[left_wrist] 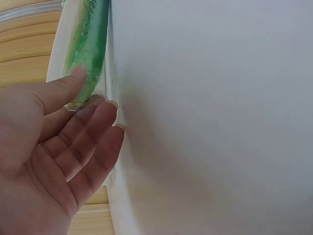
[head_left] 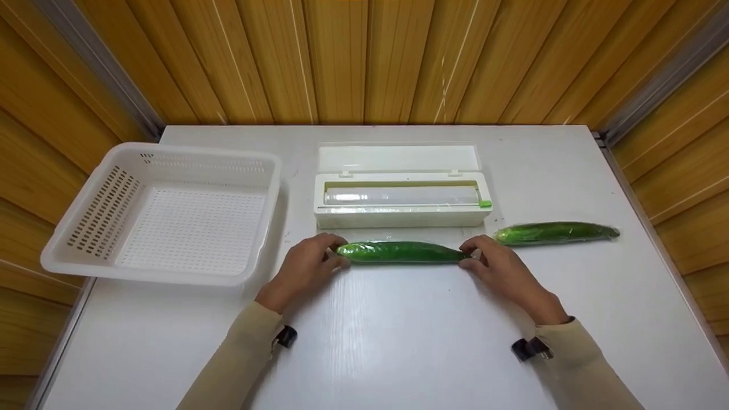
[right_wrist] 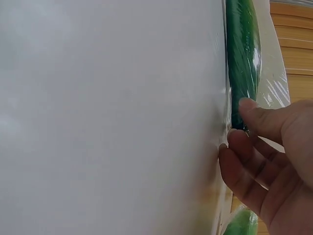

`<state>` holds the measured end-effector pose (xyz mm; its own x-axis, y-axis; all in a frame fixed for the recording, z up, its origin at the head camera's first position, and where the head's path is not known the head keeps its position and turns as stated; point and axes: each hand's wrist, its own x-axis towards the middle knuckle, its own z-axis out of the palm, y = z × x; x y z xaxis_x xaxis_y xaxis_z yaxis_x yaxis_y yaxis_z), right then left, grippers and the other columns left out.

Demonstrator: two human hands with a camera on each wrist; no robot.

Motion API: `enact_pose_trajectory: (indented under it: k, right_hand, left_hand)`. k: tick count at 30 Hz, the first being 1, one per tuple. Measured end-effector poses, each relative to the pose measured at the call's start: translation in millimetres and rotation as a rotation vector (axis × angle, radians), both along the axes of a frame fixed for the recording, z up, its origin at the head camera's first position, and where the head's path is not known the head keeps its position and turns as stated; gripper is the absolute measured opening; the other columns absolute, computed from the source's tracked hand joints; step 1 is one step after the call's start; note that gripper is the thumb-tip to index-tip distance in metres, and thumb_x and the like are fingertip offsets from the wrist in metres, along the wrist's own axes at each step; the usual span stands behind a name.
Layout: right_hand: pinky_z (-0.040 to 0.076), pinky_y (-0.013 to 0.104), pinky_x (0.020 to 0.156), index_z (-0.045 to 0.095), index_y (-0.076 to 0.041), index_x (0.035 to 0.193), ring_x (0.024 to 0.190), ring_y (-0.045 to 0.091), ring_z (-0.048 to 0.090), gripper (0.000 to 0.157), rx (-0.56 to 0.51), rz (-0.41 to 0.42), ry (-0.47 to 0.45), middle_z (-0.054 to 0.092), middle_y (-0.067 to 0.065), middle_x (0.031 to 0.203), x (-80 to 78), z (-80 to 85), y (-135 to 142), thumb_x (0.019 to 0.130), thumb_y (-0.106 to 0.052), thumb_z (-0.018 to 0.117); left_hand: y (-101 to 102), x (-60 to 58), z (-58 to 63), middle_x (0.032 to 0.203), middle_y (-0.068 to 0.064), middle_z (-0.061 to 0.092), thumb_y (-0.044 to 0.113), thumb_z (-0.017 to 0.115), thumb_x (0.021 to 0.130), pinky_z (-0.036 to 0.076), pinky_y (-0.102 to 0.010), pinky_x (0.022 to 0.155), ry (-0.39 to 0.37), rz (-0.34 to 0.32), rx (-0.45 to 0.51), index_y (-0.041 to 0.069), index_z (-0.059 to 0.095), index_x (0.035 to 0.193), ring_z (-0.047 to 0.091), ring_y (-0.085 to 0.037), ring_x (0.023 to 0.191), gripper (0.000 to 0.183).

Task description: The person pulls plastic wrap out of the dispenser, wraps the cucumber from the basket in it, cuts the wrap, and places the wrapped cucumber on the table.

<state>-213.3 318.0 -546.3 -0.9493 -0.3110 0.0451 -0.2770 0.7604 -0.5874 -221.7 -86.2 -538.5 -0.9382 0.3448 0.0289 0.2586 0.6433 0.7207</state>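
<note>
A long green cucumber (head_left: 398, 252) with shiny clear film around it lies crosswise on the white table, just in front of the cling film dispenser (head_left: 398, 220). My left hand (head_left: 304, 266) pinches its left, paler end between thumb and fingers. At the darker, narrow right end, the thumb and fingers of my right hand (head_left: 507, 272) pinch the tip and the film there. Up close in the left wrist view, the thumb lies over the wrapped cucumber (left_wrist: 93, 44). In the right wrist view, creased film hugs the cucumber (right_wrist: 242, 54) beside the thumb.
Behind the hands, the dispenser's lid (head_left: 397, 158) stands open over a film roll (head_left: 398, 196), with a green slider (head_left: 484, 204) at its right. A second film-wrapped cucumber (head_left: 558, 232) lies to the right. At the left stands a white perforated basket (head_left: 262, 228). Wood-panelled walls border the table.
</note>
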Motion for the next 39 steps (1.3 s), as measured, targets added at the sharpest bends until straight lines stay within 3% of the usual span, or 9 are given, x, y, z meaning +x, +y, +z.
enact_pose_trajectory:
  k: [4, 9, 13, 21, 29, 35, 39]
  right_hand:
    - [0.048, 0.038, 0.074, 0.066, -0.008, 0.121, 0.081, 0.018, 0.055, 0.019, -0.016, -0.003, 0.017, 0.069, 0.003, 0.108, -0.5, -0.3, -0.5, 0.103, -0.012, 0.072]
    - [0.052, 0.048, 0.085, 0.065, -0.005, 0.122, 0.098, 0.027, 0.064, 0.017, -0.030, -0.003, 0.061, 0.070, 0.010, 0.119, -1.8, 1.2, -3.2, 0.106, -0.011, 0.066]
    - [0.052, 0.051, 0.090, 0.064, -0.003, 0.124, 0.110, 0.032, 0.065, 0.018, -0.043, -0.027, 0.045, 0.068, 0.014, 0.123, -5.1, 1.4, -6.1, 0.108, -0.012, 0.064]
    - [0.048, 0.038, 0.071, 0.063, -0.010, 0.128, 0.079, 0.020, 0.058, 0.034, -0.062, -0.087, -0.019, 0.068, 0.009, 0.118, -7.1, 2.3, -7.3, 0.099, -0.017, 0.079]
    - [0.045, 0.039, 0.075, 0.069, -0.011, 0.118, 0.083, 0.020, 0.054, 0.024, -0.057, -0.059, 0.059, 0.069, 0.003, 0.114, -5.3, 2.8, -4.9, 0.096, -0.013, 0.080]
    - [0.049, 0.037, 0.078, 0.071, -0.011, 0.116, 0.089, 0.018, 0.060, 0.023, -0.067, -0.010, 0.106, 0.070, 0.000, 0.114, -4.2, 0.7, -1.9, 0.095, -0.013, 0.081]
    - [0.051, 0.040, 0.081, 0.071, -0.010, 0.118, 0.096, 0.019, 0.063, 0.024, -0.072, 0.000, 0.107, 0.070, 0.001, 0.116, -4.0, 0.5, -0.8, 0.096, -0.012, 0.080]
  left_hand:
    - [0.2, -1.8, -2.6, 0.106, 0.002, 0.072, 0.021, 0.077, 0.100, 0.054, -0.041, 0.085, 0.008, 0.011, -0.010, 0.009, 0.073, 0.124, 0.065, -0.015, 0.087, 0.026]
    - [3.2, -2.3, -3.7, 0.106, 0.002, 0.071, 0.025, 0.070, 0.105, 0.054, -0.042, 0.087, 0.038, 0.043, -0.045, 0.008, 0.073, 0.124, 0.065, -0.017, 0.093, 0.025]
    - [6.6, -2.7, -3.8, 0.110, -0.003, 0.073, 0.026, 0.068, 0.106, 0.055, -0.044, 0.089, 0.058, 0.066, -0.074, 0.006, 0.072, 0.123, 0.067, -0.022, 0.098, 0.027]
    - [9.6, -1.9, -4.8, 0.121, -0.008, 0.072, 0.027, 0.064, 0.108, 0.054, -0.049, 0.098, 0.079, 0.088, -0.100, 0.004, 0.071, 0.126, 0.069, -0.030, 0.115, 0.030]
    - [9.7, 0.5, -4.8, 0.116, -0.007, 0.070, 0.029, 0.068, 0.107, 0.056, -0.043, 0.082, 0.150, 0.091, -0.071, 0.002, 0.072, 0.127, 0.068, -0.020, 0.091, 0.034]
    - [8.0, 3.2, -5.8, 0.114, -0.003, 0.068, 0.028, 0.086, 0.092, 0.053, -0.031, 0.063, 0.329, 0.086, -0.036, 0.007, 0.072, 0.131, 0.065, -0.013, 0.073, 0.046]
    - [8.3, 1.9, -5.4, 0.114, 0.000, 0.067, 0.021, 0.092, 0.085, 0.052, -0.030, 0.061, 0.399, 0.065, -0.045, 0.013, 0.072, 0.126, 0.063, -0.013, 0.072, 0.046]
